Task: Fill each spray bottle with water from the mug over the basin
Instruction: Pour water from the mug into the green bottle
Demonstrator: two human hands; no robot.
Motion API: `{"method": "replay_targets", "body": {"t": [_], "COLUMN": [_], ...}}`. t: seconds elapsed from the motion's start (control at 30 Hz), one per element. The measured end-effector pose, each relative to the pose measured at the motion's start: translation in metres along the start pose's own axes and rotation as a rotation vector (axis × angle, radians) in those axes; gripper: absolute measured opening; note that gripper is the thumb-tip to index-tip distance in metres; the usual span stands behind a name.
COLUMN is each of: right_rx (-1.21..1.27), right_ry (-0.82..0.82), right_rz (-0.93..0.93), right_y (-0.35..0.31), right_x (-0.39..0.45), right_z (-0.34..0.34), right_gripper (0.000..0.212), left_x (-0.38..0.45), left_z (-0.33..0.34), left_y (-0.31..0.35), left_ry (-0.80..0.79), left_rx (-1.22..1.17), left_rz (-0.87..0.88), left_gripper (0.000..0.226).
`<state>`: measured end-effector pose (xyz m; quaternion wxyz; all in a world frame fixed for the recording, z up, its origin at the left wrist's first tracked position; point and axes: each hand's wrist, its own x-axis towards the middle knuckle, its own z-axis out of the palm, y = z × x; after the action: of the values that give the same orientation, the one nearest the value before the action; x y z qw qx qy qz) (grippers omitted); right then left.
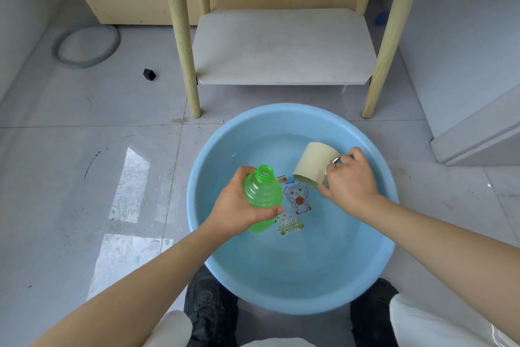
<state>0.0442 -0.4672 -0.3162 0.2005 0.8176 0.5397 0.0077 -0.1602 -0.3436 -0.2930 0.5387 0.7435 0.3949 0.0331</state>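
Gripping the green bottle (263, 194) around its ribbed body with the left hand (239, 203), fingers and thumb curled round it, neck uncapped and tilted up over the blue basin (377, 256). Holding the beige mug (313, 163) by its handle side in the right hand (350, 180), fingers curled, mouth tipped down toward the bottle, close beside it but not touching. Judging the thin plastic light, squeezable and likely slick when wet: better held at the ribs, firmly but without crushing. Expecting the mug to be stiff, heavier once full. Aiming at a narrow neck, so spills probable.
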Motion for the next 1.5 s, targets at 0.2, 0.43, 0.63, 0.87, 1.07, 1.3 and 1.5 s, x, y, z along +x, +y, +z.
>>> {"method": "replay_targets", "body": {"t": [0.2,0.43,0.63,0.87,1.07,1.3,1.5], "right_rx": [0.079,0.485,1.070,1.354,1.346,1.226,1.044], "right_ry": [-0.045,-0.163,-0.258,-0.104,0.047,0.317,0.505], "right_rz": [-0.081,0.186,0.489,0.552,0.475,0.352,0.241], "right_y": [-0.004,0.000,0.010,0.022,0.017,0.003,-0.003], "right_x": [-0.010,-0.011,-0.015,-0.020,-0.021,-0.021,-0.020], "right_z": [0.001,-0.005,-0.024,-0.050,-0.074,-0.089,-0.086], "right_gripper": [0.039,0.048,0.057,0.058,0.056,0.054,0.049], "left_x": [0.000,0.001,0.001,0.002,0.003,0.001,0.000], "left_z": [0.001,0.002,0.004,0.006,0.008,0.009,0.009], "left_y": [0.000,0.001,-0.001,-0.002,0.001,0.006,0.008], "left_ry": [0.009,0.020,0.016,0.031,0.028,0.021,0.022], "left_rx": [-0.044,-0.049,-0.051,-0.013,0.013,0.030,0.028], "left_rz": [-0.014,0.001,0.024,0.051,0.068,0.092,0.090], "left_gripper": [0.074,0.073,0.070,0.074,0.073,0.071,0.072]}}
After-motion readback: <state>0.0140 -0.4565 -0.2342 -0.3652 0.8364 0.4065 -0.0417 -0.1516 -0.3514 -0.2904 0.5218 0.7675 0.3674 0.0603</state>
